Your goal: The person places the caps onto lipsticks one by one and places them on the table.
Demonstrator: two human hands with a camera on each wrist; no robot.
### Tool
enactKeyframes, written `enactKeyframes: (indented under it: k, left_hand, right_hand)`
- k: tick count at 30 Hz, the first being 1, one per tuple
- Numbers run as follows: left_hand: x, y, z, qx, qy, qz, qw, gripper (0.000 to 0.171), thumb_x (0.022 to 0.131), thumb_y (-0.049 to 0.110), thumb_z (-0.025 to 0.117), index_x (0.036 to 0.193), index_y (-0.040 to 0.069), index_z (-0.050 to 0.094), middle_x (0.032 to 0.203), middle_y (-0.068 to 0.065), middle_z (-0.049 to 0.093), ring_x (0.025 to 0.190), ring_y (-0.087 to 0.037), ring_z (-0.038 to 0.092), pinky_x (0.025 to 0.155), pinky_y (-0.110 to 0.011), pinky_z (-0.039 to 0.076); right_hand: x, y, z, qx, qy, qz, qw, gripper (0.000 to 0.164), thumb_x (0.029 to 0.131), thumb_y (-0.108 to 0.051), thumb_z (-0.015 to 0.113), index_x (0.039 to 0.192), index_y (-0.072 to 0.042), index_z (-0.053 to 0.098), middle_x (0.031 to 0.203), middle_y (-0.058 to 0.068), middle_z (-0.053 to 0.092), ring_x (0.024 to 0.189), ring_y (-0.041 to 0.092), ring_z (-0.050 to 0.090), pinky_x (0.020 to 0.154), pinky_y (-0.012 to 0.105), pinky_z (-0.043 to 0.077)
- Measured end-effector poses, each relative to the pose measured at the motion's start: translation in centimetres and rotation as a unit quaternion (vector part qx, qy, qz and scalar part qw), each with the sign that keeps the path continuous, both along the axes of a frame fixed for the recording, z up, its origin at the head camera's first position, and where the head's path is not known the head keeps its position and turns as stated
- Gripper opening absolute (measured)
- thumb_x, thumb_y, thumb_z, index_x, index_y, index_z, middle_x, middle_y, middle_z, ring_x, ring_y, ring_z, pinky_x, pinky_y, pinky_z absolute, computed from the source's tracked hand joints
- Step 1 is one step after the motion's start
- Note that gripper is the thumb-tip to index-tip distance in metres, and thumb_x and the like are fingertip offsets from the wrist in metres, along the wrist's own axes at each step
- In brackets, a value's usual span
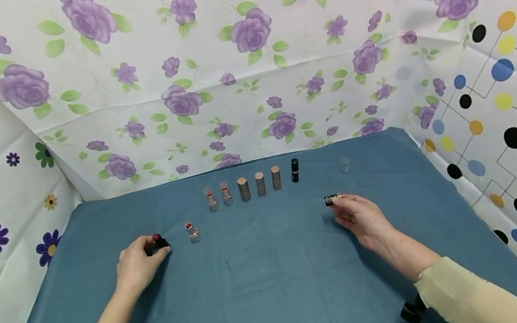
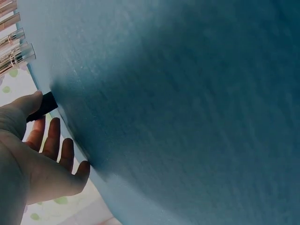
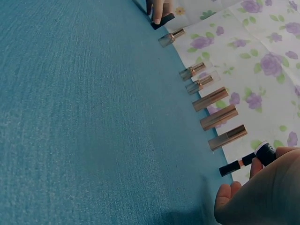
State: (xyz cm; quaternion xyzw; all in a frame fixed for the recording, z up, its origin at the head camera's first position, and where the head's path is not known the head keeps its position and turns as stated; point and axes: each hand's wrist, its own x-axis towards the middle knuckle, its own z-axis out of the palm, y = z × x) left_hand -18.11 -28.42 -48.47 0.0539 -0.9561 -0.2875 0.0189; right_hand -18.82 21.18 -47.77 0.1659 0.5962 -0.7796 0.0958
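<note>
My left hand (image 1: 138, 267) is at the left of the blue cloth, pinching an uncapped lipstick (image 1: 162, 241) with a black case and a red tip. In the left wrist view, thumb and index finger hold its black base (image 2: 45, 106) near the cloth. My right hand (image 1: 365, 222) pinches a short black lipstick cap (image 1: 330, 200), which shows as a dark cylinder (image 3: 266, 153) with a pale rim in the right wrist view. Beside the left hand stands an uncapped red lipstick (image 1: 192, 232) with a clear base. A clear cap (image 1: 344, 166) stands beyond the right hand.
Along the back of the blue cloth (image 1: 268, 275) runs a row: two red lipsticks under clear caps (image 1: 211, 199), several closed metallic lipstick tubes (image 1: 260, 184) and a slim black tube (image 1: 295, 170). Floral sheeting (image 1: 220, 64) rises behind, and patterned sheets hang at both sides.
</note>
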Motion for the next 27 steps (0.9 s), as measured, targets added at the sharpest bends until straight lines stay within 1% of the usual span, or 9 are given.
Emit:
enactKeyframes:
  k: [3,7,10,15,18,21,23,24,27]
  left_hand:
    - [0.2,-0.3,0.3,0.019,0.005,0.006,0.9998,0.044,0.098,0.029,0.07,0.122,-0.006,0.059,0.121,-0.029,0.061,0.109,-0.047,0.051,0.086,-0.059,0.043]
    - [0.5,-0.8,1.2,0.06,0.017,0.005,0.998,0.039,0.099,0.026,0.067,0.118,-0.006,0.053,0.117,-0.028,0.058,0.104,-0.042,0.056,0.077,-0.05,0.048]
    - [0.7,-1.2,2.1,0.08,0.026,-0.002,0.9965,0.039,0.101,0.027,0.064,0.118,-0.005,0.051,0.119,-0.027,0.055,0.107,-0.042,0.057,0.077,-0.048,0.049]
    - [1.2,-1.3,3.7,0.093,0.042,-0.003,0.9948,0.043,0.102,0.033,0.061,0.122,-0.004,0.05,0.122,-0.026,0.055,0.111,-0.042,0.057,0.081,-0.05,0.048]
    - [1.6,-0.8,4.6,0.096,0.056,-0.004,0.9938,0.045,0.103,0.035,0.061,0.124,-0.003,0.051,0.124,-0.025,0.055,0.112,-0.042,0.056,0.084,-0.052,0.047]
    - [1.9,0.1,5.5,0.099,0.072,-0.013,0.9924,0.044,0.103,0.035,0.06,0.124,-0.003,0.052,0.124,-0.025,0.056,0.114,-0.042,0.054,0.087,-0.055,0.046]
    - [2.1,0.9,6.1,0.098,0.079,-0.022,0.9918,0.042,0.103,0.035,0.061,0.124,-0.001,0.054,0.123,-0.023,0.057,0.112,-0.04,0.054,0.085,-0.052,0.046]
    - [2.1,1.4,6.4,0.096,0.083,-0.027,0.9916,0.04,0.103,0.034,0.061,0.124,0.0,0.055,0.122,-0.022,0.057,0.109,-0.038,0.055,0.082,-0.05,0.047]
    - [2.1,2.7,6.8,0.084,0.094,-0.048,0.9908,0.036,0.102,0.031,0.064,0.123,0.003,0.059,0.117,-0.018,0.06,0.101,-0.032,0.056,0.074,-0.043,0.046]
  right_hand:
    - [0.1,0.0,0.1,0.001,0.001,0.002,1.0,0.047,0.101,-0.021,0.069,0.14,-0.006,0.047,0.107,-0.007,0.067,0.116,0.017,0.06,0.112,0.04,0.039]
    - [0.1,0.1,0.2,0.0,0.0,-0.002,1.0,0.044,0.101,-0.02,0.068,0.139,-0.007,0.048,0.107,-0.007,0.068,0.116,0.017,0.061,0.112,0.04,0.04]
    - [0.1,0.2,0.3,0.0,0.0,-0.005,1.0,0.04,0.102,-0.02,0.067,0.136,-0.008,0.05,0.105,-0.008,0.068,0.113,0.015,0.062,0.111,0.04,0.041]
    - [0.2,0.1,0.5,0.0,0.003,-0.001,1.0,0.038,0.102,-0.02,0.067,0.134,-0.008,0.05,0.105,-0.008,0.068,0.114,0.015,0.061,0.111,0.04,0.041]
    - [0.2,0.0,0.7,0.001,0.005,0.002,1.0,0.039,0.101,-0.02,0.068,0.134,-0.008,0.05,0.107,-0.008,0.067,0.118,0.016,0.06,0.112,0.04,0.04]
    - [0.2,-0.1,0.7,0.004,0.007,0.001,1.0,0.04,0.101,-0.02,0.069,0.134,-0.008,0.05,0.108,-0.007,0.067,0.12,0.018,0.059,0.112,0.041,0.04]
    - [0.2,-0.2,0.8,0.005,0.007,0.001,1.0,0.041,0.101,-0.02,0.069,0.134,-0.007,0.05,0.108,-0.006,0.067,0.121,0.02,0.059,0.111,0.042,0.04]
    - [0.2,-0.2,0.9,0.005,0.007,0.001,1.0,0.042,0.101,-0.02,0.069,0.135,-0.007,0.049,0.109,-0.006,0.067,0.122,0.02,0.059,0.111,0.042,0.04]
    - [0.1,-0.4,1.0,0.004,0.007,0.002,1.0,0.042,0.101,-0.019,0.068,0.137,-0.007,0.048,0.11,-0.005,0.067,0.122,0.021,0.059,0.111,0.042,0.041]
